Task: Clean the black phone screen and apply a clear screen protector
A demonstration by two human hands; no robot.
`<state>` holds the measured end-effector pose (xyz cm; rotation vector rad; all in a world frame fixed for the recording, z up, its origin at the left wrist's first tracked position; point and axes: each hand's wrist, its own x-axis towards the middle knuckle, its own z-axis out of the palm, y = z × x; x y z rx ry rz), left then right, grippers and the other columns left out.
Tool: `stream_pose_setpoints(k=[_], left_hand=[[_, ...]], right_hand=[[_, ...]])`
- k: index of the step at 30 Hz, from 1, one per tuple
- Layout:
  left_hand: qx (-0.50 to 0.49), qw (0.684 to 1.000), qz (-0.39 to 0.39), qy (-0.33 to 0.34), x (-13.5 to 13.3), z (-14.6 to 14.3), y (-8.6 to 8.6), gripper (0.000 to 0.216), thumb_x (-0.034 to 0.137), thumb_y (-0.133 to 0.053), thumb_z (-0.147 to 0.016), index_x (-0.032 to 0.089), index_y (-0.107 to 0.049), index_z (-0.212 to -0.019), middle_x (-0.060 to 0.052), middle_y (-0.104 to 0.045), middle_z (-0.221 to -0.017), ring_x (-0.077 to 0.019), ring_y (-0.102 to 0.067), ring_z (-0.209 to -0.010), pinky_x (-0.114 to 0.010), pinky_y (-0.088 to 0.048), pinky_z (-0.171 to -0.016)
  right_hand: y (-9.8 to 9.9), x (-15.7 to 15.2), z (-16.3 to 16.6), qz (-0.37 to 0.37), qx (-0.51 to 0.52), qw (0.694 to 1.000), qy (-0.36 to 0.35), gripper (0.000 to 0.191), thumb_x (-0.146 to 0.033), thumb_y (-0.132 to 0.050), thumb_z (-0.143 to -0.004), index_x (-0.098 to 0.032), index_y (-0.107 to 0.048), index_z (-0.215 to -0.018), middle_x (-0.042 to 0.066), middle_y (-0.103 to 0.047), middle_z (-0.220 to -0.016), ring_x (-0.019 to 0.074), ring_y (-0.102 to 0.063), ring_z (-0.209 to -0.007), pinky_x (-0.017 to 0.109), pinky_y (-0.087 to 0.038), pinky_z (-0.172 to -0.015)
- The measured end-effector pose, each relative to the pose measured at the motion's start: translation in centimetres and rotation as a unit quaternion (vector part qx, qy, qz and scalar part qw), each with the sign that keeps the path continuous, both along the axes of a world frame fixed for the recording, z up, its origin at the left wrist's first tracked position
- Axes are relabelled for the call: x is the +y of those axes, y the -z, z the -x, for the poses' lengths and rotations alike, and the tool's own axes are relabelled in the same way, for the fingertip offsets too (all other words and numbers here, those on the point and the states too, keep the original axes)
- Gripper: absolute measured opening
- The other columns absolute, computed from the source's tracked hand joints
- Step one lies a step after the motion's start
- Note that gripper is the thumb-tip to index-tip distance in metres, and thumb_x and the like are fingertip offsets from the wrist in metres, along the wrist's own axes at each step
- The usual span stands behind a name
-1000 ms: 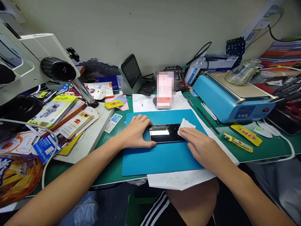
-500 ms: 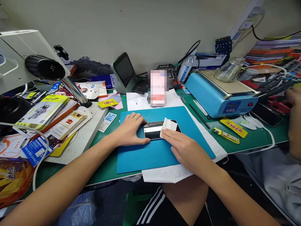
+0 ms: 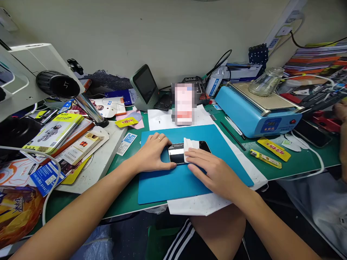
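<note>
1. The right hand lies flat with its fingers stretched out, pressing a folded white wipe onto the glass of a black phone. The wipe sits farther toward the phone's left end than a second ago, when it covered the right end, so bare black glass now shows to its right.
2. The left hand clasps the phone's left end between thumb and fingers, as in the earlier frames. It wears one ring.
3. Another person's hand shows at the right edge, which it did not a second ago.
4. The phone lies lengthwise on a blue mat, which rests on a green bench mat against a pale wall.
5. A microscope stands at the left over a heap of packaging, and a grey smart display stands behind the blue mat. At the right a blue heating plate carries a glass jar.
6. Counted: one phone, one wipe, two mats, one jar, one yellow utility knife.
</note>
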<state>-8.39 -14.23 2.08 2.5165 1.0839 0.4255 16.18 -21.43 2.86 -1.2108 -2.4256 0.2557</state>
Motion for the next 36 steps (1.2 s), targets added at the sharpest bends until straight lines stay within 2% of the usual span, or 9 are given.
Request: stream_pose_setpoints(k=[4, 8, 12, 15, 19, 24, 29, 32, 36], left_hand=[[0.002, 1.000, 0.003, 0.001, 0.0, -0.1, -0.1, 0.051, 0.060, -0.072, -0.076, 0.022, -0.056, -0.108, -0.008, -0.060, -0.111, -0.0308, -0.052, -0.106, -0.048, -0.043, -0.093], [0.006, 1.000, 0.000, -0.002, 0.0, 0.0, -0.1, 0.052, 0.060, -0.072, -0.077, 0.022, -0.056, -0.109, -0.007, -0.060, -0.111, -0.0308, -0.052, -0.106, -0.048, -0.043, -0.092], [0.004, 1.000, -0.001, -0.003, 0.0, 0.0, 0.0, 0.053, 0.061, -0.072, -0.076, 0.022, -0.056, -0.109, -0.007, -0.060, -0.112, -0.0305, -0.052, -0.106, -0.048, -0.043, -0.092], [0.003, 1.000, -0.005, 0.000, -0.1, -0.1, 0.0, 0.052, 0.059, -0.072, -0.076, 0.021, -0.055, -0.108, -0.007, -0.060, -0.111, -0.0301, -0.052, -0.106, -0.048, -0.043, -0.093], [0.002, 1.000, -0.006, -0.002, -0.1, -0.2, -0.1, 0.049, 0.055, -0.073, -0.076, 0.021, -0.055, -0.106, -0.007, -0.060, -0.109, -0.0297, -0.052, -0.105, -0.048, -0.043, -0.092], [0.000, 1.000, -0.006, -0.002, -0.2, -0.2, -0.2, 0.048, 0.054, -0.072, -0.076, 0.021, -0.056, -0.107, -0.007, -0.059, -0.108, -0.0294, -0.052, -0.102, -0.047, -0.043, -0.091], [0.019, 0.998, -0.053, -0.016, -0.3, -0.1, -0.1, 0.046, 0.057, -0.069, -0.078, 0.020, -0.056, -0.102, -0.007, -0.058, -0.103, -0.0288, -0.052, -0.098, -0.047, -0.043, -0.090], [0.019, 0.998, -0.054, -0.020, -0.3, 0.0, 0.0, 0.043, 0.055, -0.068, -0.079, 0.021, -0.055, -0.103, -0.008, -0.059, -0.105, -0.0286, -0.052, -0.098, -0.046, -0.044, -0.088], [0.020, 0.999, -0.032, -0.013, -0.1, 0.2, -0.1, 0.054, 0.064, -0.070, -0.077, 0.021, -0.056, -0.106, -0.008, -0.059, -0.110, -0.0300, -0.052, -0.103, -0.047, -0.044, -0.091]], right_hand=[[0.2, -0.3, -0.5, -0.055, 0.065, 0.991, 0.099, 0.033, -0.030, -0.049, -0.102, -0.019, -0.071, -0.124, 0.010, -0.074, -0.125, 0.0293, -0.061, -0.128, 0.049, -0.056, -0.103], [0.8, -0.2, -0.1, -0.074, 0.024, 0.981, 0.177, 0.034, -0.038, -0.053, -0.099, -0.020, -0.072, -0.122, 0.015, -0.072, -0.123, 0.0341, -0.062, -0.122, 0.053, -0.057, -0.096], [1.1, -0.1, 0.9, -0.067, -0.031, 0.984, 0.165, 0.041, -0.041, -0.051, -0.100, -0.019, -0.068, -0.130, 0.016, -0.068, -0.132, 0.0361, -0.058, -0.129, 0.057, -0.050, -0.104], [1.1, -0.2, 1.8, -0.054, -0.055, 0.986, 0.145, 0.058, -0.048, -0.043, -0.103, -0.013, -0.051, -0.148, 0.018, -0.053, -0.152, 0.0350, -0.043, -0.145, 0.059, -0.038, -0.116], [0.8, 0.0, 3.2, 0.045, -0.104, 0.990, 0.088, 0.084, -0.064, -0.037, -0.099, -0.005, -0.030, -0.158, 0.021, -0.028, -0.165, 0.0344, -0.022, -0.154, 0.058, -0.027, -0.123], [0.1, 1.0, 4.4, 0.125, -0.122, 0.982, 0.068, 0.104, -0.077, -0.035, -0.091, 0.002, -0.023, -0.159, 0.023, -0.014, -0.167, 0.0350, -0.011, -0.156, 0.054, -0.019, -0.125], [0.1, 0.8, 5.3, 0.137, -0.094, 0.986, 0.006, 0.109, -0.081, -0.035, -0.089, 0.000, -0.018, -0.160, 0.021, -0.011, -0.168, 0.0340, -0.009, -0.156, 0.053, -0.019, -0.126], [0.5, 0.1, 5.3, 0.112, -0.086, 0.990, -0.016, 0.106, -0.079, -0.037, -0.089, -0.001, -0.021, -0.160, 0.021, -0.015, -0.168, 0.0337, -0.012, -0.156, 0.052, -0.023, -0.125], [0.9, -0.3, 3.5, 0.064, -0.102, 0.993, -0.010, 0.095, -0.072, -0.037, -0.094, -0.004, -0.025, -0.160, 0.021, -0.024, -0.166, 0.0331, -0.019, -0.155, 0.052, -0.028, -0.123]])
